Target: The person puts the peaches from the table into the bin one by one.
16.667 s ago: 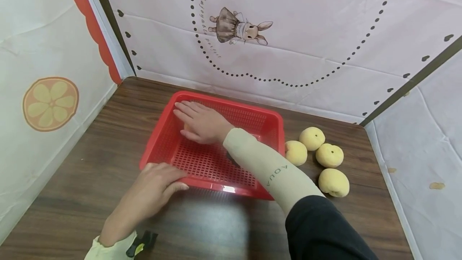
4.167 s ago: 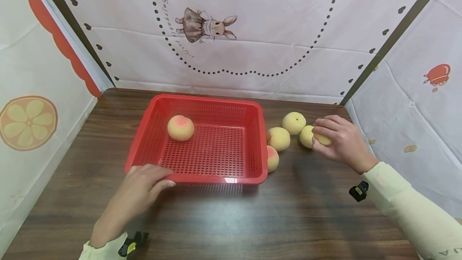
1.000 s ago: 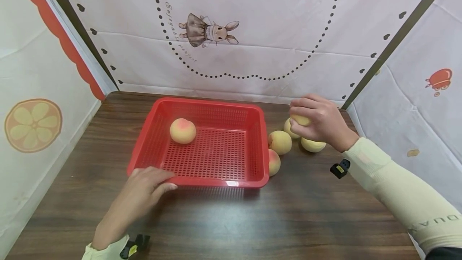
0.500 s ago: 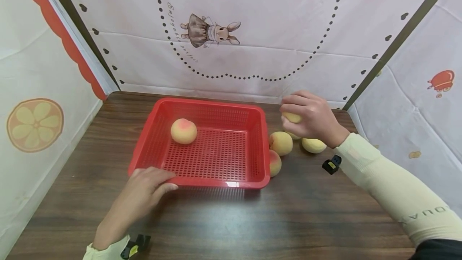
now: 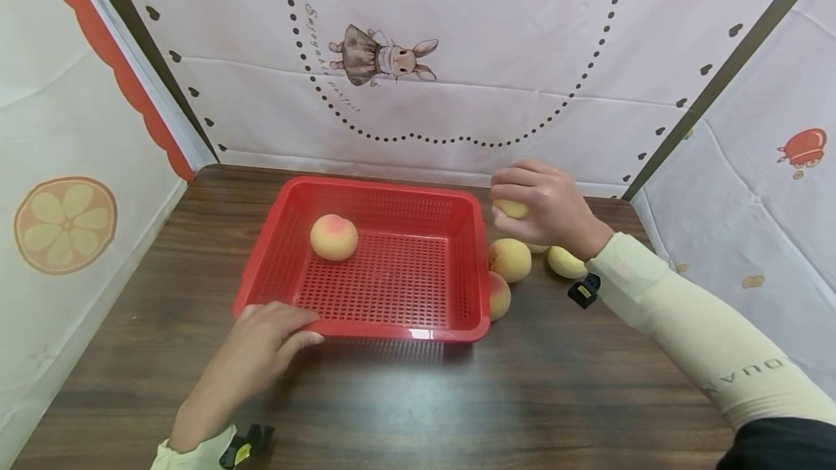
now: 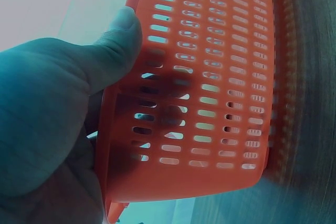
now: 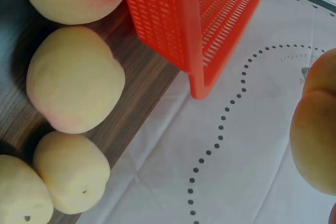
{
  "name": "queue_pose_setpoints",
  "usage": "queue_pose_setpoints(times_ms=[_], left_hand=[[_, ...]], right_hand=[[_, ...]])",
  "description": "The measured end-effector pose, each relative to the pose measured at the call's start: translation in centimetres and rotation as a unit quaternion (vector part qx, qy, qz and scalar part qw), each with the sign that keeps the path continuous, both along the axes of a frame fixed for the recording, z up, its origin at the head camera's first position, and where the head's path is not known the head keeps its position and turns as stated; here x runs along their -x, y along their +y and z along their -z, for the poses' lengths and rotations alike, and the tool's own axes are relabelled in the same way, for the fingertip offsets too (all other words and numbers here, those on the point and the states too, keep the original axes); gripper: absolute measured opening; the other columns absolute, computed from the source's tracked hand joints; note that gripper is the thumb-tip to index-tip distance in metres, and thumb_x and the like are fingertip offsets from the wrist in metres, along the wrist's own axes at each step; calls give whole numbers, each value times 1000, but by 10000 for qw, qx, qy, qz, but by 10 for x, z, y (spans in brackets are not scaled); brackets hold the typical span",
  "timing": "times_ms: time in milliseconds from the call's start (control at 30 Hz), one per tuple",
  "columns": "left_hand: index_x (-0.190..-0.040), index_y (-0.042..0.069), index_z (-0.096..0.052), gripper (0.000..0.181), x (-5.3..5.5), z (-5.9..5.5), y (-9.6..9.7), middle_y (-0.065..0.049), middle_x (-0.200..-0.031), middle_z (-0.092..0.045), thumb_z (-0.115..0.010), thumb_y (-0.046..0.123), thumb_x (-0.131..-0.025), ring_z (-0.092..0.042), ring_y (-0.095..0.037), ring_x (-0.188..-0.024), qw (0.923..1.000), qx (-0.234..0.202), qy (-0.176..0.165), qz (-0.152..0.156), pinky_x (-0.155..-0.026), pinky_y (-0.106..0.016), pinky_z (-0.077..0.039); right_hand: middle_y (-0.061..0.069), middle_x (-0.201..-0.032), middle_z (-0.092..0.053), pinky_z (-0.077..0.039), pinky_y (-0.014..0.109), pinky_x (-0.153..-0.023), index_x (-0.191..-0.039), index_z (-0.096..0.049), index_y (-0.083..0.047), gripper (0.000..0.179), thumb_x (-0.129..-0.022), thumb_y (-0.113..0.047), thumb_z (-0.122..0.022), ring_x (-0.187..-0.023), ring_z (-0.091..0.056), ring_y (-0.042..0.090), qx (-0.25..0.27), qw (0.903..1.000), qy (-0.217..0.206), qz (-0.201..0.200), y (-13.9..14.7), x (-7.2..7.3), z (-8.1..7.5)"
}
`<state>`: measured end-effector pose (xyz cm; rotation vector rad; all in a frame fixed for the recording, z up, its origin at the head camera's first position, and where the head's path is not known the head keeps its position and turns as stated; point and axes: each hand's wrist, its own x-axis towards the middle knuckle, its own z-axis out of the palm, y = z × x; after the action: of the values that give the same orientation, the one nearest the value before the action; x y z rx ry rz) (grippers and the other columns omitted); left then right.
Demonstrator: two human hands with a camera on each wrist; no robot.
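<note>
A red plastic basket [image 5: 385, 328] with slotted walls sits on the table. My left hand [image 5: 251, 354] grips its near rim at the left corner; the left wrist view shows the thumb [image 6: 118, 45] outside the wall, the other fingers mostly hidden. Inside, toward the left, lies a yellow peach with a pink top [image 5: 334, 238]. Just beyond the basket's right rim, my right hand [image 5: 545, 212] holds another peach [image 5: 511, 208] up above the table. That held peach [image 7: 317, 129] shows at the right edge of the right wrist view, the hand almost wholly out of that frame.
Several peaches lie right of the basket: one pink-tinged [image 5: 499, 297] against its wall, a yellow one [image 5: 512, 261] beside it, others partly under my right hand. The brown wooden table [image 5: 405, 405] is bordered by white printed cloth walls [image 5: 457, 35].
Earlier my right hand reached inside the basket; later it took a peach from the group at the right. Since then it has carried it left toward the basket. My left hand stays on the rim.
</note>
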<state>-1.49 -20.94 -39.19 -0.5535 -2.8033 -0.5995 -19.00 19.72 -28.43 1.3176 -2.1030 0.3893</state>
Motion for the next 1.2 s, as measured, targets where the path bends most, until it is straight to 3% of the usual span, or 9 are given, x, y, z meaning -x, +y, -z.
queue_pose_setpoints(times_ms=[367,667,1200], left_hand=[[-104,20,-80,24,1,-1,1,5,-97,-80,-86,29,-82,-71,-18,-93,10000,-56,-58,28,-82,-42,-41],[-107,21,-80,27,0,-4,1,6,-99,-80,-87,29,-82,-71,-20,-97,9994,-78,-330,-72,-84,-44,-42],[-105,24,-80,24,-1,-2,0,9,-98,-79,-87,29,-82,-70,-17,-96,9996,-107,-256,-98,-86,-43,-41]], right_hand=[[7,-97,-78,-58,42,-86,-93,-80,-9,18,-90,-21,-67,-94,-70,27,-71,9999,-135,-73,-20,4,-2],[8,-99,-79,-59,42,-86,-94,-82,-8,16,-84,-16,-73,-97,-71,27,-54,9994,-321,-149,-37,9,1],[5,-98,-79,-59,39,-80,-93,-81,-10,15,-85,-16,-70,-93,-70,24,-37,9991,-290,-322,-54,14,3]])
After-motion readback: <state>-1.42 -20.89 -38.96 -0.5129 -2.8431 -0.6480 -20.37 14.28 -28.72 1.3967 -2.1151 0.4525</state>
